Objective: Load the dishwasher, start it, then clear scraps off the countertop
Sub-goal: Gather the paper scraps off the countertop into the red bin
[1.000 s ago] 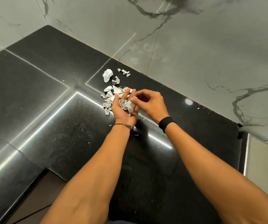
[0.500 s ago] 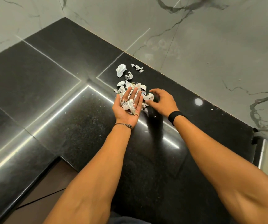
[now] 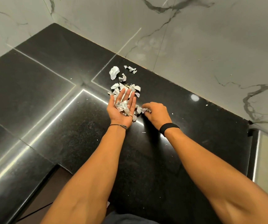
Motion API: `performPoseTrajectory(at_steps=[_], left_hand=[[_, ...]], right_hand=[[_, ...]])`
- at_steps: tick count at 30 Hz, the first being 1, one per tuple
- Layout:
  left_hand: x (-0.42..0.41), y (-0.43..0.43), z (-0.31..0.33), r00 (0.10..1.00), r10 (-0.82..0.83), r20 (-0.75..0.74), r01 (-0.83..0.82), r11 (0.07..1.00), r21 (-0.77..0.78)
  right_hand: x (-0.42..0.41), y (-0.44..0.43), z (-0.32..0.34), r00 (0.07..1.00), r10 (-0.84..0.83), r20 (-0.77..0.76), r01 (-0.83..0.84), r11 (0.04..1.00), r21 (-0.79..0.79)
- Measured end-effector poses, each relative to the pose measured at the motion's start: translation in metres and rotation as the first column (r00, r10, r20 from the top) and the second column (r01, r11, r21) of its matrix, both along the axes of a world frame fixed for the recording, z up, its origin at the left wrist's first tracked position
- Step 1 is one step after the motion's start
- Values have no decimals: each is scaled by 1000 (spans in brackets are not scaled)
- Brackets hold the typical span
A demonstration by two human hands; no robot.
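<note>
Torn white paper scraps (image 3: pixel 124 85) lie scattered on the black stone countertop (image 3: pixel 65 113) near the back wall. My left hand (image 3: pixel 122 109) is palm up with straight fingers, and several collected scraps (image 3: pixel 123 107) rest in the palm. My right hand (image 3: pixel 156 113) is palm down just to its right, fingers curled round a small scrap (image 3: pixel 144 110) at the countertop. More scraps (image 3: pixel 138 109) lie between the two hands. The dishwasher is not in view.
A grey marbled wall (image 3: pixel 194 46) rises behind the countertop and meets another wall at the far left corner. The counter's front edge steps inward at the lower left (image 3: pixel 55 167). Tiny paper crumbs (image 3: pixel 172 113) dot the surface to the right.
My right hand has moved from my left palm down to the countertop on the right and now pinches a scrap. My left hand has opened flatter, scraps still in it.
</note>
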State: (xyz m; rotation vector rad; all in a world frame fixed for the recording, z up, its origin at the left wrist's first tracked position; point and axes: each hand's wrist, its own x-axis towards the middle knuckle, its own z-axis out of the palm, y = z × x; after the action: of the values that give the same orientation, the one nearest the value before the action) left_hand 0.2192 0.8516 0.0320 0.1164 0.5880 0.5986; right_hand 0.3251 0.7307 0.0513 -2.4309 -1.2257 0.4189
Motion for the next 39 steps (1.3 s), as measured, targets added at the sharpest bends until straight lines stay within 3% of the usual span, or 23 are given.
performPoseTrajectory(at_steps=[3,7,13,26,33,39], left_hand=[[-1,-1,3,1000,3,-17,-3,1000,8],[2,-5,7,1000,-15,-21,15,1000,9],[12,-22,15,997,-77,1,77,997,30],[13,-33,25,987,-89,131,82,995,56],[9,-34,28,985,-117,126,112,992,50],[6,-46,33,977,-143,156,140,990,27]], right_hand=[[5,-10,9,962,-204,-180,228,966,123],[5,-16,20,929,-234,-286,308,918,249],[-17,-9,51,944,-78,-320,213,886,413],[-49,-6,60,954,37,-298,84,921,381],[-55,-8,58,872,-94,-481,360,788,499],[-70,-9,63,684,-135,-717,628,608,485]])
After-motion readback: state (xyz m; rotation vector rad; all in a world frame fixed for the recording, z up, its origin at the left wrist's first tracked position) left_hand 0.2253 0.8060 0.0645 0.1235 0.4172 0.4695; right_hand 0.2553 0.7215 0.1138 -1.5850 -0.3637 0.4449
